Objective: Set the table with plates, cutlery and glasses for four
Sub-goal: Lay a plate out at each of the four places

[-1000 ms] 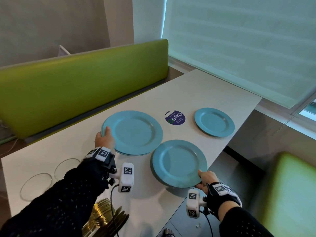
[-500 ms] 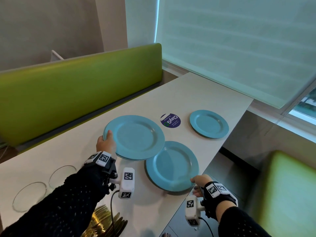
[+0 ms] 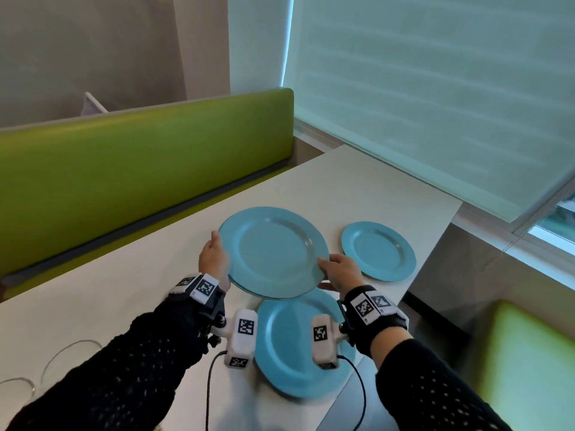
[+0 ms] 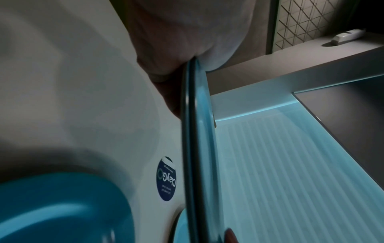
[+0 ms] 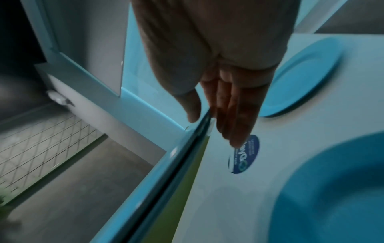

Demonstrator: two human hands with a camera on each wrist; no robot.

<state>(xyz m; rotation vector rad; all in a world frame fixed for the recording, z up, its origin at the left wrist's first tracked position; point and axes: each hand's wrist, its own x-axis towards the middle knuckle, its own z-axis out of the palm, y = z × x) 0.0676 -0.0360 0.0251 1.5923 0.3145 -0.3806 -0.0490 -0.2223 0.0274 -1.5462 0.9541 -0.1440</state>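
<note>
Glasses show first, at the left: two clear glasses (image 3: pixel 71 360) on the table (image 3: pixel 93 306), not yet set out. The left hand (image 3: pixel 214 259) and right hand (image 3: pixel 340 272) each pinch the lifted plate (image 3: pixel 273 253) by its rim, above mid-table. I cannot tell whether another rides beneath it. The near plate (image 3: pixel 289 362) and far plate (image 3: pixel 378 250) make three. No cutlery is visible, so I judge most of the setting remains.

Three plates are plain turquoise blue: the lifted plate (image 3: pixel 273 250), the near plate (image 3: pixel 289 346) and the far plate (image 3: pixel 378 251). The desk (image 3: pixel 357 185) is off-white, bearing a dark blue round sticker (image 4: pixel 166 179) with white lettering. The bench back (image 3: pixel 140 169) is lime green. Black knit sleeves (image 3: pixel 130 368) show small holes; the wristbands (image 3: pixel 203 286) carry black-and-white square codes.
</note>
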